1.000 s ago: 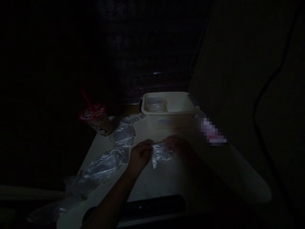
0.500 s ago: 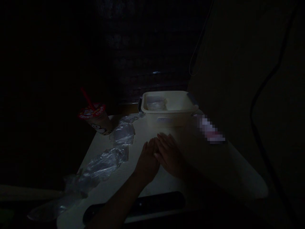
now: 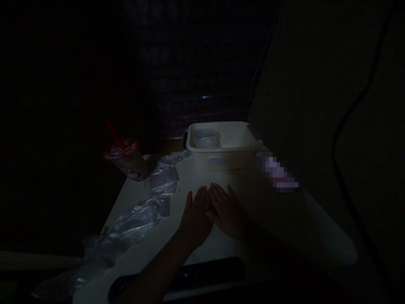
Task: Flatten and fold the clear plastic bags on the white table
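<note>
The scene is very dark. My left hand (image 3: 195,215) and my right hand (image 3: 226,209) lie flat side by side on the pale table (image 3: 202,179), fingers stretched out and touching at the inner edges. Whatever lies under the palms is hidden. Left of my left hand a crumpled clear plastic bag (image 3: 139,219) lies on the table, with another folded clear bag (image 3: 162,180) further back. A cream plastic tub (image 3: 223,145) stands behind my hands, with clear plastic (image 3: 206,138) inside its left part.
A drink cup (image 3: 125,159) with a red straw and printed lid stands at the table's back left. More clear plastic (image 3: 68,278) trails off the near left corner. A dark flat object (image 3: 183,276) lies along the near edge. A dark wall with a cable rises on the right.
One second ago both hands pinched a small clear plastic bag between them. They then flattened over that spot, and the bag is no longer visible. Since half a second ago the fingers have spread slightly.
</note>
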A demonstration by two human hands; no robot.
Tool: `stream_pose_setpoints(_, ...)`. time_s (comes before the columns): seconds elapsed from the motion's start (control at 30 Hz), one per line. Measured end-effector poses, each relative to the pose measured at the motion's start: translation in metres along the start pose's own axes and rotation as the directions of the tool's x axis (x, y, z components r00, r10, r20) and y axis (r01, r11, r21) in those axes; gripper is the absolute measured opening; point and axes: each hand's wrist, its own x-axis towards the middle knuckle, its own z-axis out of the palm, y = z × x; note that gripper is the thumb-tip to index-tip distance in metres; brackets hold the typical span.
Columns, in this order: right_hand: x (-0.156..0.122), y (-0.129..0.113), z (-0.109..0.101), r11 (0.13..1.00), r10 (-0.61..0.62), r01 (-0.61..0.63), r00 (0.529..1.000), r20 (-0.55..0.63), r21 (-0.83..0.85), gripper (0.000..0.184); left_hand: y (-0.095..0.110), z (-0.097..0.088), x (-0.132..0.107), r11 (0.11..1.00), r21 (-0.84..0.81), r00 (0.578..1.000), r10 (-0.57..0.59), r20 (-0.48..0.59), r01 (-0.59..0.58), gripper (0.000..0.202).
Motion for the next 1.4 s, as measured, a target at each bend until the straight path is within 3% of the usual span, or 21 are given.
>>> stream_pose_setpoints(0.4, 0.001, 0.000, -0.001, 1.000, 0.009, -0.009, 1.000, 0.019, 0.006, 0.056, 0.000, 0.004, -0.001, 0.997, 0.071, 1.000, -0.008, -0.020, 0.009, 0.047)
stream_pose_setpoints(0.67, 0.001, -0.001, 0.001, 0.999, 0.022, -0.020, 0.999, -0.025, 0.047, 0.054, 0.000, -0.001, 0.000, 0.999, 0.032, 1.000, -0.014, -0.004, 0.014, 0.047)
stream_pose_setpoints(0.87, 0.018, 0.024, 0.001, 0.964, 0.070, -0.019, 0.980, -0.186, 0.266, 0.026, 0.001, -0.001, -0.001, 0.995, -0.089, 0.997, -0.055, -0.053, 0.050, 0.046)
stream_pose_setpoints(0.93, 0.028, 0.036, -0.002, 0.958, 0.079, -0.039, 0.988, -0.132, 0.283, 0.023, -0.002, 0.002, 0.000, 0.983, -0.176, 0.993, -0.067, -0.095, 0.050, 0.046)
stream_pose_setpoints(1.0, 0.039, 0.046, -0.007, 0.960, 0.073, -0.073, 0.997, 0.009, 0.271, 0.027, -0.007, 0.004, 0.001, 0.947, -0.316, 0.981, -0.118, -0.157, 0.063, 0.044)
stream_pose_setpoints(1.17, 0.059, 0.050, -0.019, 0.967, 0.019, -0.075, 0.975, 0.222, 0.245, 0.029, -0.017, 0.003, 0.004, 0.750, -0.659, 0.896, -0.327, -0.300, 0.052, 0.037)
stream_pose_setpoints(1.4, 0.065, 0.046, -0.030, 0.974, -0.046, -0.040, 0.927, 0.372, 0.221, 0.011, -0.016, 0.000, 0.004, 0.664, -0.748, 0.875, -0.357, -0.328, -0.009, 0.035)
